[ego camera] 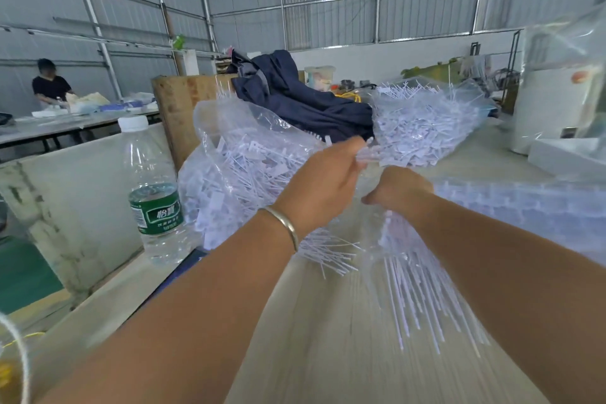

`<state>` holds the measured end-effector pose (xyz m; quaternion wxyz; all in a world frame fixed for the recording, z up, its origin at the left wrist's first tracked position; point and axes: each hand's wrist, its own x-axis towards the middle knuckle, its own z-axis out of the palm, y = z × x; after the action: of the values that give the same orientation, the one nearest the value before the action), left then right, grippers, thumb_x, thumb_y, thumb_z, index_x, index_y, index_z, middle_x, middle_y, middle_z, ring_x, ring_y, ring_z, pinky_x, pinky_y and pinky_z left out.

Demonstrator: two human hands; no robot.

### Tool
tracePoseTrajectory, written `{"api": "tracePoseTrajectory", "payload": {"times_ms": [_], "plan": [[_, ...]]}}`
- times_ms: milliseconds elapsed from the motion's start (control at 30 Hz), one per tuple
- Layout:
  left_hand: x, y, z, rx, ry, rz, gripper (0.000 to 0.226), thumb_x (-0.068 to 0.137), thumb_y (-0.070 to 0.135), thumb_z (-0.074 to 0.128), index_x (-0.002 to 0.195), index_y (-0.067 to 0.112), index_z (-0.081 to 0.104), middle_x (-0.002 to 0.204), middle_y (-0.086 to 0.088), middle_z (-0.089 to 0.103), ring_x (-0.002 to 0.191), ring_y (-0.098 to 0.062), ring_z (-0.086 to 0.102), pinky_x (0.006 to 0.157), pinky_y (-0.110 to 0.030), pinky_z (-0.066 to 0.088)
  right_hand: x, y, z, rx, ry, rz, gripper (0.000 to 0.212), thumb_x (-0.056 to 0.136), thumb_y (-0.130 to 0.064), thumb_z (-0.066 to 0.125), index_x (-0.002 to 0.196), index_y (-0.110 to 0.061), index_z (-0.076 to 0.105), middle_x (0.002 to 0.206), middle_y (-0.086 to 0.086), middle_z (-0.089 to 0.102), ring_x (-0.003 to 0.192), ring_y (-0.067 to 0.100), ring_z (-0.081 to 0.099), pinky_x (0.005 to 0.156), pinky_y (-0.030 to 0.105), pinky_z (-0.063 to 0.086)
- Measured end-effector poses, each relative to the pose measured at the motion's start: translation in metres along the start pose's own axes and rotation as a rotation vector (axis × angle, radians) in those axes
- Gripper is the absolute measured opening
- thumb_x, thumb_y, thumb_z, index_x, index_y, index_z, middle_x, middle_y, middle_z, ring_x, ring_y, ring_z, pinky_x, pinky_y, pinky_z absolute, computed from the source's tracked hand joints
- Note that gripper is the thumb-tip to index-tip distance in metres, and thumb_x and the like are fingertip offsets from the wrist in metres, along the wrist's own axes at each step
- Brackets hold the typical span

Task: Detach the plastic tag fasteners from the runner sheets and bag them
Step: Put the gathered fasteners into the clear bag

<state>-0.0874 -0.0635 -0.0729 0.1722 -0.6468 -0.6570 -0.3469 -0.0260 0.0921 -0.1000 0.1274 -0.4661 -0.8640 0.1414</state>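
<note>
— Left hand [323, 187]?
— Pinched a bunch of white tag fasteners [369, 152] beside the clear bag [426, 121].
— Right hand [398, 195]?
— Curled shut over a runner sheet [410, 259], above the table [314, 338]; blurred, though.

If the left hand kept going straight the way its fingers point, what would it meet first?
Most likely the right-hand bag of fasteners: the left hand points up and to the right, pinching a small cluster of fasteners close to that bag's lower edge. Depth is hard to judge.
</note>
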Motion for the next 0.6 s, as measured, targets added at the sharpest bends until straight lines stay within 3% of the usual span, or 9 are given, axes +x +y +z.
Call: {"api": "tracePoseTrajectory", "payload": {"times_ms": [67, 100, 233, 333, 400, 500, 567, 600], "plan": [[-0.008, -0.013, 0.013, 0.005, -0.105, -0.084, 0.015, 0.101, 0.014, 0.045, 0.086, 0.016, 0.045, 0.078, 0.002, 0.052, 0.077, -0.024, 0.054, 0.062, -0.025, 0.031, 0.006, -0.003, 0.005, -0.307, 0.089, -0.083, 0.054, 0.078, -0.043, 0.07, 0.125, -0.022, 0.052, 0.124, 0.003, 0.051, 0.12, 0.022, 0.046, 0.093, 0.034, 0.042], [-0.013, -0.021, 0.017, 0.019, -0.134, -0.122, 0.014, 0.1, 0.013, 0.045, 0.086, 0.014, 0.047, 0.077, 0.002, 0.05, 0.078, -0.025, 0.055, 0.062, -0.024, 0.028, 0.01, -0.005, 0.009, -0.363, 0.049, -0.11, 0.053, 0.077, -0.038, 0.07, 0.125, -0.024, 0.051, 0.129, 0.002, 0.047, 0.127, 0.023, 0.038, 0.102, 0.038, 0.035], [-0.017, -0.035, 0.022, 0.063, -0.092, -0.179, 0.015, 0.099, 0.011, 0.042, 0.094, 0.005, 0.055, 0.085, -0.004, 0.054, 0.082, -0.025, 0.056, 0.064, -0.025, 0.029, 0.027, -0.013, 0.018, -0.032, -0.221, -0.071, 0.038, 0.08, -0.034, 0.072, 0.11, -0.015, 0.062, 0.122, 0.005, 0.06, 0.127, 0.031, 0.046, 0.115, 0.05, 0.024], [-0.011, -0.038, 0.022, 0.026, -0.027, -0.254, 0.025, 0.102, 0.011, 0.038, 0.114, 0.002, 0.058, 0.103, -0.005, 0.059, 0.088, -0.011, 0.055, 0.073, -0.016, 0.034, 0.038, -0.018, 0.022, -0.031, -0.168, 0.017, 0.047, 0.09, -0.04, 0.062, 0.126, -0.012, 0.054, 0.135, 0.007, 0.052, 0.133, 0.033, 0.042, 0.117, 0.052, 0.014], [-0.009, -0.042, 0.02, 0.027, -0.022, -0.296, 0.031, 0.103, 0.011, 0.036, 0.124, -0.001, 0.056, 0.115, -0.009, 0.062, 0.099, -0.012, 0.058, 0.08, -0.013, 0.034, 0.042, -0.019, 0.023, -0.096, -0.149, 0.008, 0.046, 0.094, -0.035, 0.057, 0.131, -0.009, 0.048, 0.142, 0.01, 0.045, 0.136, 0.033, 0.037, 0.117, 0.05, 0.015], [-0.011, -0.044, 0.022, 0.107, -0.033, -0.257, 0.023, 0.1, 0.005, 0.039, 0.113, 0.002, 0.058, 0.104, -0.006, 0.059, 0.102, -0.022, 0.058, 0.073, -0.017, 0.033, 0.036, -0.02, 0.013, -0.046, -0.113, 0.011, 0.036, 0.096, -0.022, 0.053, 0.13, -0.009, 0.048, 0.14, 0.01, 0.047, 0.135, 0.031, 0.037, 0.116, 0.048, 0.014], [-0.011, -0.046, 0.022, 0.164, -0.011, -0.244, 0.022, 0.097, 0.0, 0.04, 0.11, 0.004, 0.057, 0.097, -0.005, 0.053, 0.097, -0.027, 0.056, 0.071, -0.02, 0.032, 0.03, -0.024, -0.002, 0.173, -0.12, 0.009, 0.032, 0.1, -0.02, 0.05, 0.129, -0.005, 0.052, 0.132, 0.012, 0.054, 0.124, 0.029, 0.05, 0.108, 0.037, 0.034], [-0.011, -0.048, 0.02, 0.183, 0.006, -0.268, 0.024, 0.096, -0.002, 0.04, 0.111, 0.004, 0.057, 0.098, -0.008, 0.054, 0.096, -0.028, 0.056, 0.073, -0.024, 0.036, 0.025, -0.026, -0.01, 0.283, -0.16, -0.04, 0.029, 0.102, -0.018, 0.048, 0.123, 0.0, 0.053, 0.118, 0.016, 0.061, 0.105, 0.028, 0.06, 0.09, 0.028, 0.047]]}}
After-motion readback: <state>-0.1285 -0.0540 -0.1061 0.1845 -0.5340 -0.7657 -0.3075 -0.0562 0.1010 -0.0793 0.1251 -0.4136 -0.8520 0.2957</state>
